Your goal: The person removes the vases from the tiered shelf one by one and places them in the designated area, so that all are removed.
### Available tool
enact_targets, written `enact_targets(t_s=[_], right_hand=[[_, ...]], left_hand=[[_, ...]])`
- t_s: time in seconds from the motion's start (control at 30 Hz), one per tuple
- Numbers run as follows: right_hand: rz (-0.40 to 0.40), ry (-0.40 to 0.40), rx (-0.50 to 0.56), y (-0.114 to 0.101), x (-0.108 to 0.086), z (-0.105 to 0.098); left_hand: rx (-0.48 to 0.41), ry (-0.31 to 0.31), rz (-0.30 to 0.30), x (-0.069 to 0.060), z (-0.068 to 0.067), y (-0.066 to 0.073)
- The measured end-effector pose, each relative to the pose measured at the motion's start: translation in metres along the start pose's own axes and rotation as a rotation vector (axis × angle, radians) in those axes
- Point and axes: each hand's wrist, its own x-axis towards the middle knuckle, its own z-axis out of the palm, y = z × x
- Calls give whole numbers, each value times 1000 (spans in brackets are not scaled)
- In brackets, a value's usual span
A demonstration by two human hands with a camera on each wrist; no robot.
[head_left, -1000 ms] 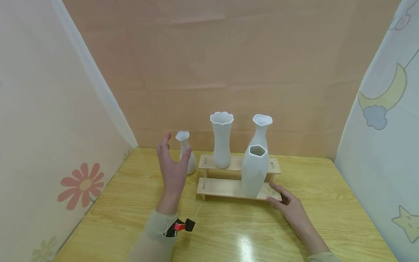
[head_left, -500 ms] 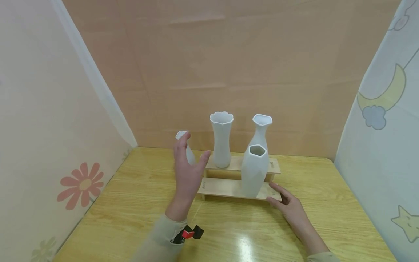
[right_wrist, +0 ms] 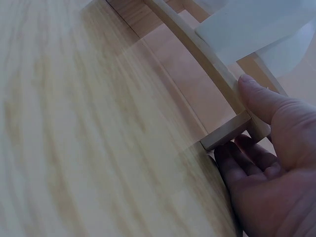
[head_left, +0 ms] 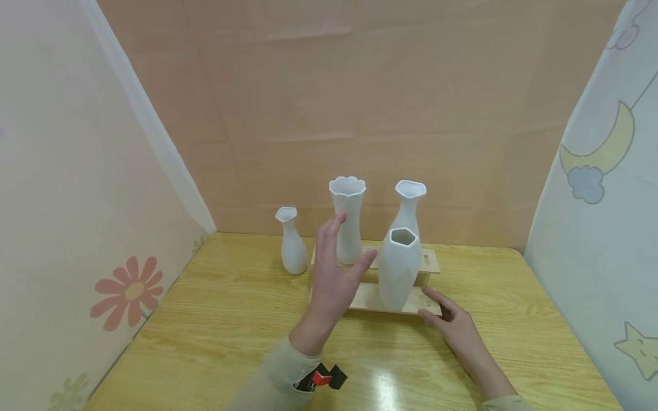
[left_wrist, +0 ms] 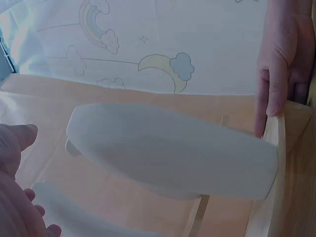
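Observation:
My left hand (head_left: 334, 279) hovers in front of the two-tier wooden shelf (head_left: 365, 296), thumb and fingers spread and holding nothing. Just right of its thumb stands a white faceted vase (head_left: 399, 271) with a five-sided mouth, on the lower step. In the left wrist view a gap separates that hand (left_wrist: 17, 173) from the faceted vase (left_wrist: 173, 150). At the lower step's right end, my right hand (head_left: 454, 328) grips the shelf. The right wrist view has its thumb on the board's edge (right_wrist: 217, 79) and its fingers curled at the end.
On the upper step stand a scallop-rimmed white vase (head_left: 349, 228), partly behind my left hand, and a narrow-necked white vase (head_left: 408, 206), partly behind the faceted one. A smaller white vase (head_left: 294, 248) stands on the table (head_left: 216, 319) left of the shelf. Cloth walls enclose the table.
My left hand has moved right, from in front of the small vase to beside the faceted vase, staying spread. My right hand has kept its place on the shelf.

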Motion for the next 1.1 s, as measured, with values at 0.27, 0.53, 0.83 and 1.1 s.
enact_targets(t_s=[0.27,0.53,0.83,1.1], right_hand=[[-10,-1,-10,2,2,-1],[-25,-5,-13,4,2,-2],[-18,4,-3,4,3,-2],[-14,5,-11,4,3,-2]], left_hand=[[-65,-87,-53,-6,25,9],[-74,-106,-110,-11,43,10],[-41,-177,-178,-13,50,4],[-10,-212,-192,-16,56,-1]])
